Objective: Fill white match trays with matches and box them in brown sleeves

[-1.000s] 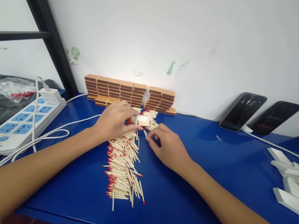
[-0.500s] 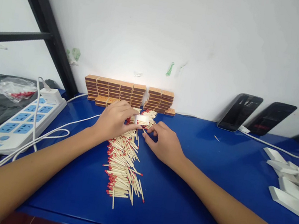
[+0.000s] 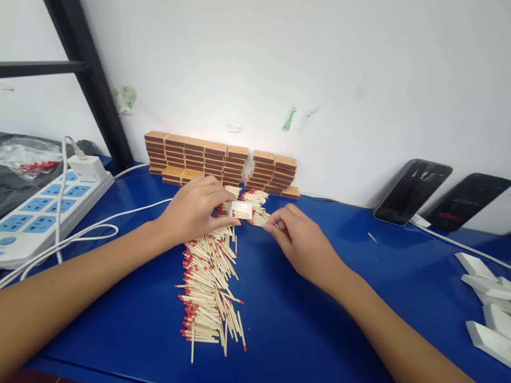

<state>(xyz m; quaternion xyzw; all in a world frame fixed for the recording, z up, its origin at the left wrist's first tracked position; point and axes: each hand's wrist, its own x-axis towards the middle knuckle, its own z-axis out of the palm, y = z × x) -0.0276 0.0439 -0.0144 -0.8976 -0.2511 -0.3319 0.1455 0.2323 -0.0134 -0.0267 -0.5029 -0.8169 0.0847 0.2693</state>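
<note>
My left hand (image 3: 193, 210) pinches a small white matchbox tray (image 3: 242, 209) over the far end of a long pile of red-tipped matches (image 3: 212, 276) on the blue table (image 3: 336, 323). A little to the tray's right, my right hand (image 3: 299, 238) has its fingertips pinched together on matches at the pile's far end. Behind both hands, stacked orange matchboxes (image 3: 221, 161) line the white wall.
A white power strip (image 3: 36, 213) with cables lies at the left. Two dark phones (image 3: 441, 195) lean on the wall at the right. White box trays (image 3: 504, 312) are heaped at the right edge. A black frame bar (image 3: 67, 29) rises at left.
My right hand has moved right and back from beside the pile toward the far matches. The left hand keeps the white tray in about the same place.
</note>
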